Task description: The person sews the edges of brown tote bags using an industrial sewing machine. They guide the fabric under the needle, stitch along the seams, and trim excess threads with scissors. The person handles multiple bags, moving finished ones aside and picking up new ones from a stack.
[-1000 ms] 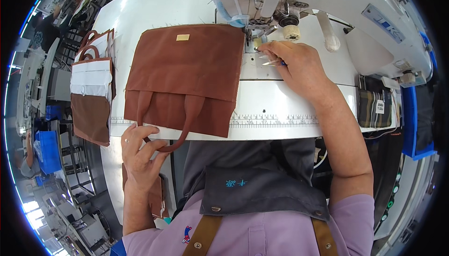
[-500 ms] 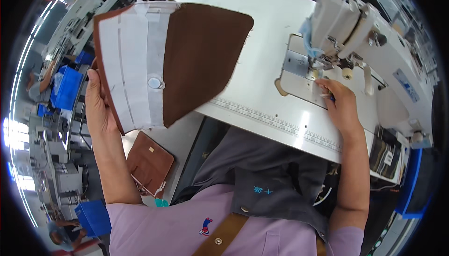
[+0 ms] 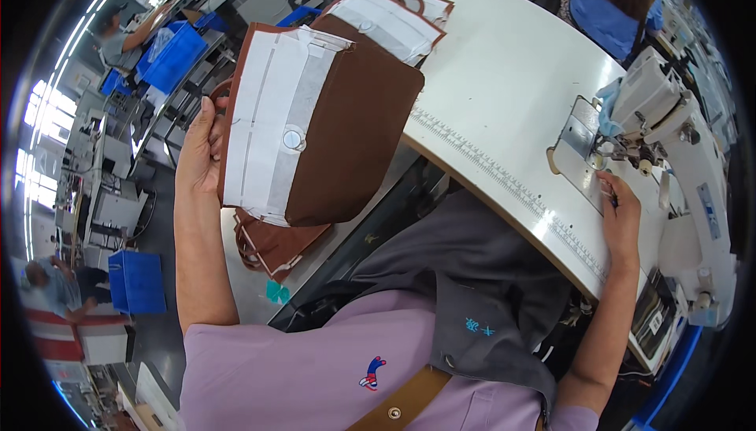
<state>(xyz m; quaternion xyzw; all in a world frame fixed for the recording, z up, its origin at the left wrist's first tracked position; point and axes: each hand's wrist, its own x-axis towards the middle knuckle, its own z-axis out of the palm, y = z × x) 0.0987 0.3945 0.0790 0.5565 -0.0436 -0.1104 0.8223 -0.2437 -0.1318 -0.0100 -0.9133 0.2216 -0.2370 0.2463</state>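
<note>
My left hand [image 3: 201, 147] grips a brown bag piece [image 3: 346, 132] at its left edge, by the looped handle, holding it raised off the white sewing table [image 3: 480, 53]. Its facing side shows white strips with a round disc and a plain brown section. My right hand [image 3: 620, 209] is at the sewing machine [image 3: 646, 100], fingers closed on small snips near the needle plate [image 3: 573, 136]; the snips are largely hidden by the fingers.
More bag pieces [image 3: 382, 25] lie behind the held piece. Another brown bag [image 3: 279, 244] rests on a lower surface beside my lap. Blue bins [image 3: 135, 281] and co-workers stand at the left; another person [image 3: 602, 6] sits beyond the table.
My left hand has lifted the bag piece from the table, turned over, and carried it leftward. My view has swung left. My right hand stays by the needle plate.
</note>
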